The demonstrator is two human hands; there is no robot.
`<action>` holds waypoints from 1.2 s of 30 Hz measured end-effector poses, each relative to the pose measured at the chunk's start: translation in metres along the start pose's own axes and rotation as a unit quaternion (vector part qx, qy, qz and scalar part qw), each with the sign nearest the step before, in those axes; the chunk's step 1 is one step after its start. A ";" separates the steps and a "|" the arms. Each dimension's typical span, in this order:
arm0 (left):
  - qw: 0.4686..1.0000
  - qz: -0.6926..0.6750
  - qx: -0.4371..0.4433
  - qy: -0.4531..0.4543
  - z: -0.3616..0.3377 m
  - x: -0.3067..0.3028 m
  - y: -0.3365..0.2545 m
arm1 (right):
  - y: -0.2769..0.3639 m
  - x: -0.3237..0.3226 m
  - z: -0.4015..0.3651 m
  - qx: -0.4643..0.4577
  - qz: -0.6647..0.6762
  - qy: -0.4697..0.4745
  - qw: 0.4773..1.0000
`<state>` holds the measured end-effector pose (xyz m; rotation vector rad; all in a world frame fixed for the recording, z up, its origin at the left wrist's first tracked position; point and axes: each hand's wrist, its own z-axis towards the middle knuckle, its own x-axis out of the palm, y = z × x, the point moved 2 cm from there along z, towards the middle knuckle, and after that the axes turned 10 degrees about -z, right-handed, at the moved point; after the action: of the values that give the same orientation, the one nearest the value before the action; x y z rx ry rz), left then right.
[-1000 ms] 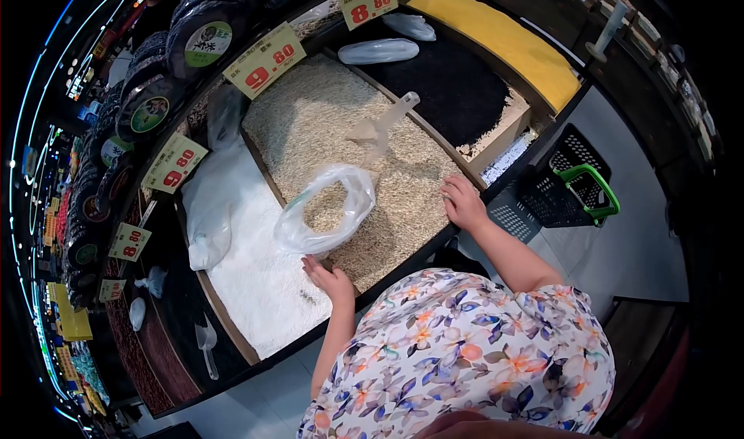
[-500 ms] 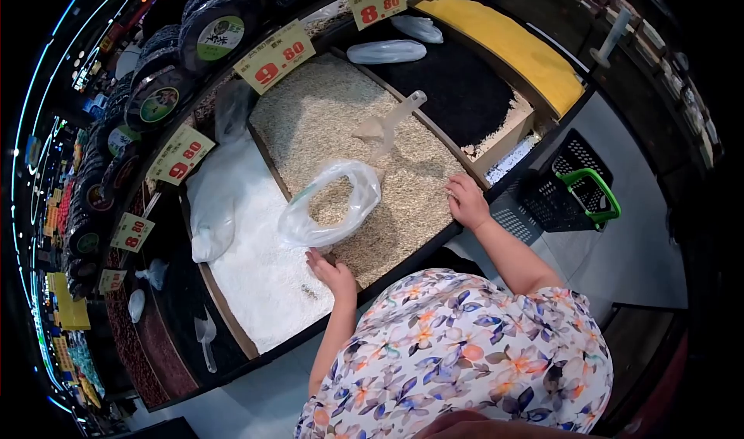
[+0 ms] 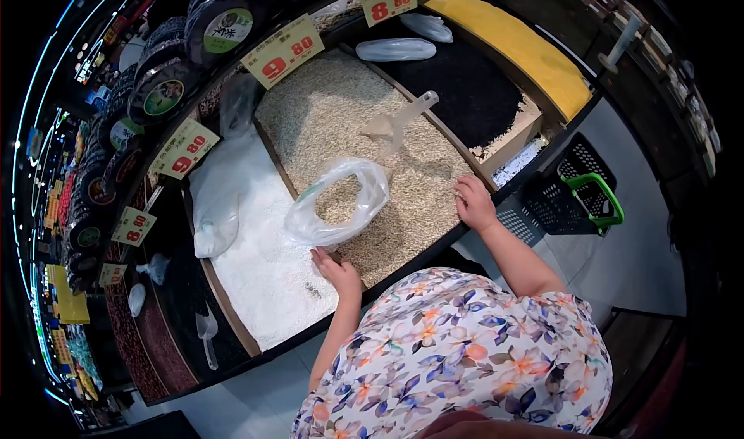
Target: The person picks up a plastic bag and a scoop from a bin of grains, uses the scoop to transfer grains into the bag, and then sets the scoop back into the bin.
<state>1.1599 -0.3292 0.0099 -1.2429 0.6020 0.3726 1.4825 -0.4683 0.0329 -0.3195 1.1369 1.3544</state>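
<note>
The clear plastic bag (image 3: pixel 306 223) lies mouth-open on the brown grain (image 3: pixel 333 102) in the middle bin. The left hand (image 3: pixel 338 270) sits at its near edge, fingers loosely spread and pinching nothing. The right hand (image 3: pixel 474 203) rests flat on the grain by the bin's front rim, fingers close together (a scoop (image 3: pixel 399 120) lies beyond).
</note>
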 end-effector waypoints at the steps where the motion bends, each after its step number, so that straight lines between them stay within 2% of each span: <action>1: 1.000 0.001 0.002 -0.002 0.000 0.000 0.001 | -0.001 0.001 0.000 -0.002 0.000 0.001 1.000; 23: 1.000 0.001 -0.022 -0.009 -0.004 -0.003 -0.005 | -0.001 0.000 0.000 -0.023 -0.004 0.054 0.998; 36: 1.000 0.004 0.002 -0.015 -0.005 -0.003 -0.007 | 0.002 -0.006 0.003 -0.023 -0.002 0.064 0.998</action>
<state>1.1606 -0.3353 0.0158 -1.2297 0.5819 0.3948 1.4828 -0.4690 0.0399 -0.4466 1.2125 1.3741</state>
